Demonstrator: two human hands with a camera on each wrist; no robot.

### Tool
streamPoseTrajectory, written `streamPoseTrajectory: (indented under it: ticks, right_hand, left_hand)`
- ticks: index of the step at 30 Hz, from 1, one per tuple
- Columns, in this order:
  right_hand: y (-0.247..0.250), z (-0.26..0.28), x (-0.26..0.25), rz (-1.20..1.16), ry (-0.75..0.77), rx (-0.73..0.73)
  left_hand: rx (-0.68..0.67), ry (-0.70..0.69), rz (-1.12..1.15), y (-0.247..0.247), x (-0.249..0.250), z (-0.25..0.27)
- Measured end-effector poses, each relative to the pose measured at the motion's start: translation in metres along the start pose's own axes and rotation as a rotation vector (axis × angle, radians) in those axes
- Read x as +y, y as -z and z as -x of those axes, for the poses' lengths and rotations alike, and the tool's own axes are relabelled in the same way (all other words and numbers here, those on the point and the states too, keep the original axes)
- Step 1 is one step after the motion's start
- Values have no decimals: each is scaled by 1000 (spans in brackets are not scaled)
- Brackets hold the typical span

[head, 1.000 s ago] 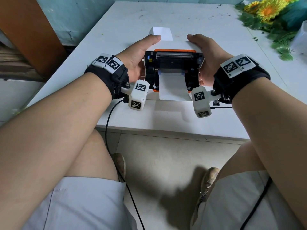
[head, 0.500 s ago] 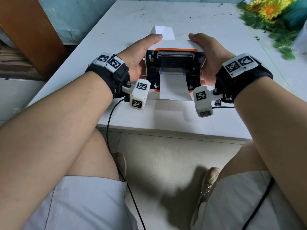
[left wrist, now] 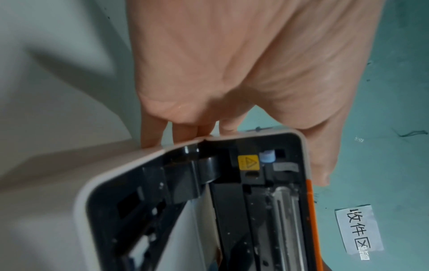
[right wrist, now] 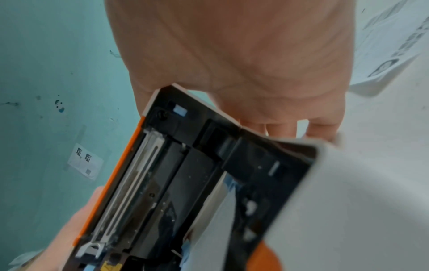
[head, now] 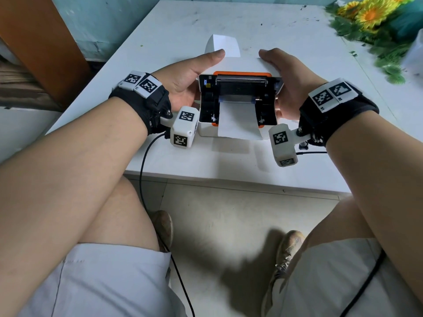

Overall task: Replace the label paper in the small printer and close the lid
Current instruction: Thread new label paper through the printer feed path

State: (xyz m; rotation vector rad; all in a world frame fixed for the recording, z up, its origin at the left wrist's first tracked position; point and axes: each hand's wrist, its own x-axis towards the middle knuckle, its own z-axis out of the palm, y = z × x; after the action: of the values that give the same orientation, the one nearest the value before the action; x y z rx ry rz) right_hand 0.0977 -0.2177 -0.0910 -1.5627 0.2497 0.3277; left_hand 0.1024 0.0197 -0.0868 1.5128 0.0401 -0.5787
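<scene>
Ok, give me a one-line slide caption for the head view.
Both hands, left and right, grip the open lid of the small printer, label paper draped out front.

Plain workroom, scuffed white table, stained teal wall, taped paper label, artificial sunflowers

Head view was bright, evenly lit; soft shadows fell on floor beneath legs. Flowers at top right corner smeared by motion blur. Wide-angle bending at edges. Both wrist views soft, blurred, slightly dimmer.
</scene>
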Motion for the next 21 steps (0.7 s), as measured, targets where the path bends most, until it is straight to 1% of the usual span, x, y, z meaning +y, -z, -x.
streamPoseTrajectory:
  ticks: [7,11,21]
  right_hand:
    - [-3,5,4,4,30,30]
    - [-4,7,5,-4,44,27]
    - [-5,12,3,-55,34,23]
  left_hand:
    - [-9,-64,-49,3,-5,-5]
    - [-22,-90,-37,2,-7,-6]
    - [7,-113,-31,3,-8,-8]
